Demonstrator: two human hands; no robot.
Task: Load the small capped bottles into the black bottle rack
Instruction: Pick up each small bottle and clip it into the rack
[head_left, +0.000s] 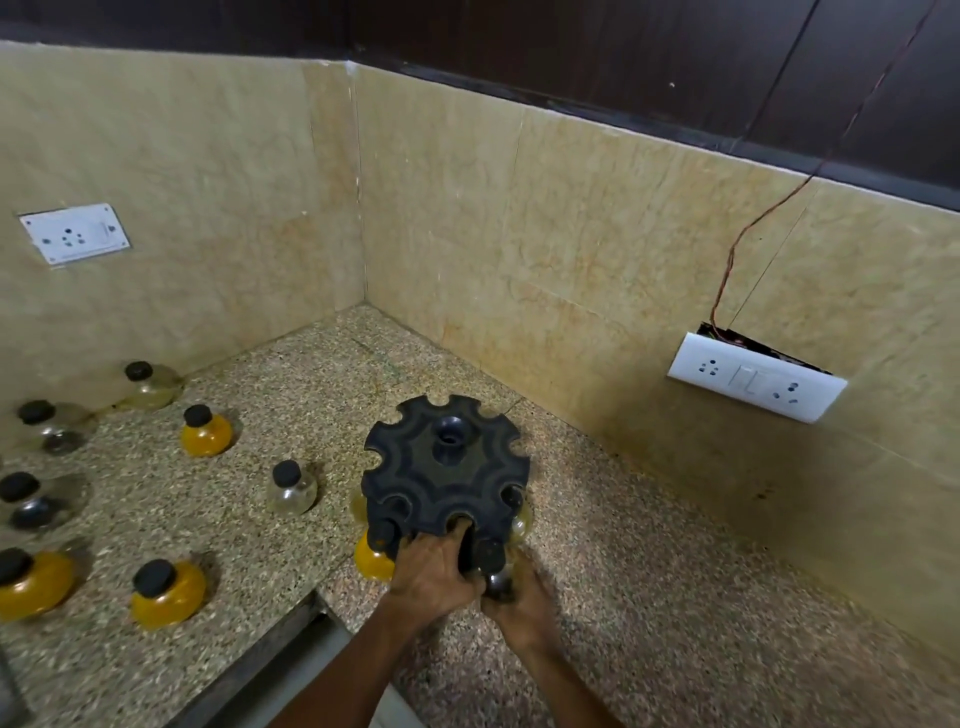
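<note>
Seating a bottle (493, 564) in the near slot of the rack (447, 467), w/ both hands at its front edge. Our left hand (434, 574) has fingers curled round the rim; right hand (522, 603) pinches the bottle from below, blurred. Rack stands on the worktop (675, 597) near the corner, axis upright, hub pointing up. Approx. three slots look filled. Next, we judge: push the neck fully home, then fetch the clear bottle (292, 488) just left.

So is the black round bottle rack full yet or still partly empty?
Partly empty. The black round bottle rack has several far-rim notches open; bottles hang only at its near edge, where both hands work.
</note>
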